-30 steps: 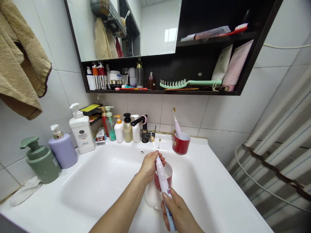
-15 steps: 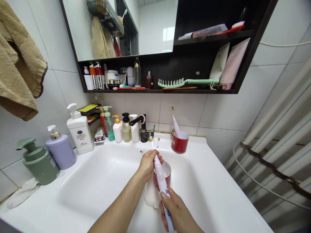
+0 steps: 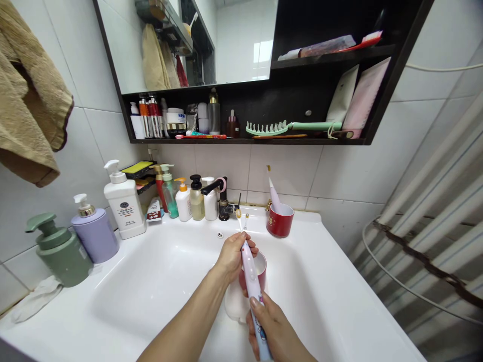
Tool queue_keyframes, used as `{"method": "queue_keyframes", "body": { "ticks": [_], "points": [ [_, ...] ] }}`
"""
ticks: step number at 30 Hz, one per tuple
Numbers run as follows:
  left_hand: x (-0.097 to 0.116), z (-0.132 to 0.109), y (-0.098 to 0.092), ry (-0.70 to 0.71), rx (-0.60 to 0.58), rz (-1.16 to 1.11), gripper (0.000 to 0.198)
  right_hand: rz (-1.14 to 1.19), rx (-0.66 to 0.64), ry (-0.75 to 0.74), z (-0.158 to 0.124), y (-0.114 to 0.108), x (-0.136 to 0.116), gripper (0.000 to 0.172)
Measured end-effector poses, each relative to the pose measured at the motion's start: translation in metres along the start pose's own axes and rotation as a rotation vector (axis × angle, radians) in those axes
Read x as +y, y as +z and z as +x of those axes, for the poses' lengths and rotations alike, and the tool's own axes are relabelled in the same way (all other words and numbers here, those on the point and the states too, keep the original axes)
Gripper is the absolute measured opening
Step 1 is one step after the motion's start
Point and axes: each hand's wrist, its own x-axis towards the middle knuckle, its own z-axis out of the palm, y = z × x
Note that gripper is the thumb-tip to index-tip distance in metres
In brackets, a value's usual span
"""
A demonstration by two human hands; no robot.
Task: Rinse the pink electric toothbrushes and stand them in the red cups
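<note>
An electric toothbrush (image 3: pixel 249 271) with a pink-to-pale-blue printed handle is held over the sink, its head pointing toward the tap. My left hand (image 3: pixel 232 255) pinches it around the neck, just below the brush head. Lower down, my right hand (image 3: pixel 273 322) is wrapped round the handle. Behind the toothbrush a red cup (image 3: pixel 261 280) with a white inside sits in the basin, partly hidden by the hands. Beneath it lies a white object (image 3: pixel 234 305), mostly covered, whose kind I cannot make out. A small brush head (image 3: pixel 246 219) lies on the sink's back ledge.
The white sink (image 3: pixel 158 281) has a black tap (image 3: pixel 222 198) at its back. Right of the tap stands a red cup (image 3: pixel 280 222) holding another toothbrush (image 3: pixel 274 193). Pump bottles (image 3: pixel 124 206) line the left and back edges. A dark shelf cabinet (image 3: pixel 241 141) hangs above.
The toothbrush head and my left hand have shifted slightly to the right. Both hands keep their hold on the toothbrush.
</note>
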Motion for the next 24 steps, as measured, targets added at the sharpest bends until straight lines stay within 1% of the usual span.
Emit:
{"method": "queue_keyframes", "body": {
  "ticks": [4, 6, 8, 10, 13, 15, 17, 18, 20, 21, 24],
  "points": [
    [0.0, -0.002, 0.002, 0.012, 0.03, 0.041, 0.015, -0.001, -0.025, 0.035, 0.0, 0.0, -0.002, 0.05],
    [0.002, -0.006, 0.004, 0.022, 0.027, 0.049, 0.016, -0.025, -0.018, 0.007, -0.001, 0.003, -0.006, 0.046],
    [0.005, -0.01, 0.007, 0.023, 0.005, 0.057, 0.017, -0.032, 0.012, -0.061, -0.003, 0.007, -0.014, 0.038],
    [0.007, -0.014, 0.009, 0.024, -0.023, 0.082, 0.019, -0.032, 0.07, -0.135, -0.003, 0.01, -0.025, 0.03],
    [0.007, -0.016, 0.007, 0.088, -0.025, 0.173, 0.02, -0.101, 0.171, -0.299, 0.008, 0.007, -0.048, 0.026],
    [0.004, -0.017, 0.001, 0.191, 0.017, 0.325, 0.018, -0.2, 0.254, -0.45, 0.021, 0.001, -0.064, 0.025],
    [-0.002, -0.019, -0.009, 0.319, 0.047, 0.572, 0.015, -0.233, 0.306, -0.511, 0.037, -0.007, -0.074, 0.025],
    [-0.006, -0.022, -0.015, 0.384, 0.04, 0.718, 0.014, -0.248, 0.326, -0.533, 0.045, -0.011, -0.076, 0.025],
    [-0.016, -0.028, -0.025, 0.481, -0.01, 1.006, 0.017, -0.289, 0.352, -0.548, 0.058, -0.017, -0.074, 0.027],
    [-0.02, -0.03, -0.028, 0.504, -0.048, 1.136, 0.019, -0.319, 0.364, -0.547, 0.063, -0.02, -0.07, 0.027],
    [-0.031, -0.033, -0.034, 0.488, -0.14, 1.424, 0.024, -0.433, 0.387, -0.526, 0.071, -0.026, -0.052, 0.024]
  ]
}}
